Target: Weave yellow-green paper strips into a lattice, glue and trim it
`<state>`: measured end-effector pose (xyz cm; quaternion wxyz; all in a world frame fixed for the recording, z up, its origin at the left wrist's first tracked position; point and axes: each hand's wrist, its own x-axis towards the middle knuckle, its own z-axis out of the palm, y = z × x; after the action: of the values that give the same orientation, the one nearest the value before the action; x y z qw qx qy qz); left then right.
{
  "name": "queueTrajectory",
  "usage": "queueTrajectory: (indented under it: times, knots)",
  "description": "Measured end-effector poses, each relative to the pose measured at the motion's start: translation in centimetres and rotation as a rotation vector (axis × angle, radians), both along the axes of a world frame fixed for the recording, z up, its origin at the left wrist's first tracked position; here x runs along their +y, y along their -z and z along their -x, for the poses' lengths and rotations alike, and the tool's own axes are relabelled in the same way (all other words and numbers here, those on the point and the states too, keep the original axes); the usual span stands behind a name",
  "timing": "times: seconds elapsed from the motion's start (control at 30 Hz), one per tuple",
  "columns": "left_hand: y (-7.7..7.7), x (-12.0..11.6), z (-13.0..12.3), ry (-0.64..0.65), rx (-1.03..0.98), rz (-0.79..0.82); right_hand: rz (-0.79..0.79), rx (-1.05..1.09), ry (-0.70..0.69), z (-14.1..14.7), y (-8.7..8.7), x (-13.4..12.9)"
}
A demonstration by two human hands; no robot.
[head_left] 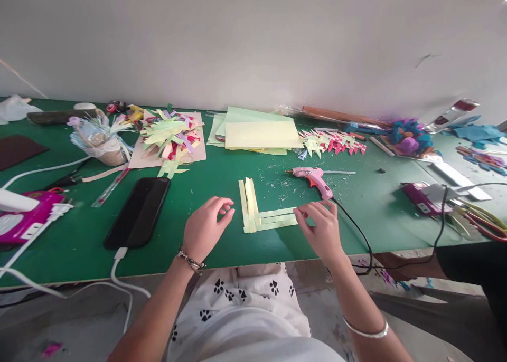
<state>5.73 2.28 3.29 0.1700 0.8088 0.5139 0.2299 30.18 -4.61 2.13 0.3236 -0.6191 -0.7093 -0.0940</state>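
Observation:
Pale yellow and pale green paper strips [250, 206] form an L-shaped piece flat on the green table, one arm pointing away and the other to the right. My left hand [209, 222] hovers just left of the upright arm, fingers loosely curled, thumb apart, nothing in it. At the right end of the sideways strips [277, 219], my right hand [320, 227] has its thumb and fingertips closed at a strip's end. Just beyond that hand lies a pink hot glue gun [311, 176] with a clear glue stick in its back, its nozzle facing left.
A black phone [138, 212] on a white cable lies left. Behind are stacked paper sheets [261, 135], a heap of cut strips [170, 132] and woven red-and-green paper [336, 142]. Magenta power strips [425, 199] stand at both sides. A person's dark sleeve [467, 267] is at right.

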Motion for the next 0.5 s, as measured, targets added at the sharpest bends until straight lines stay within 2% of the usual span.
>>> queueTrajectory:
  times: [0.1, 0.2, 0.3, 0.5]
  knots:
    - [0.1, -0.4, -0.7, 0.121, 0.105, -0.044, 0.134, -0.026, -0.127, 0.4, 0.0, 0.3]
    - [0.8, -0.9, -1.4, 0.225, 0.229, -0.111, 0.319, -0.076, -0.185, 0.8, 0.0, 0.4]
    - [1.5, -1.0, -2.0, 0.240, 0.298, -0.159, 0.434, -0.115, -0.247, 1.5, 0.0, 0.7]
    - [1.6, -0.3, -2.3, 0.234, 0.375, -0.170, 0.486, -0.126, -0.304, 2.6, 0.1, 1.9]
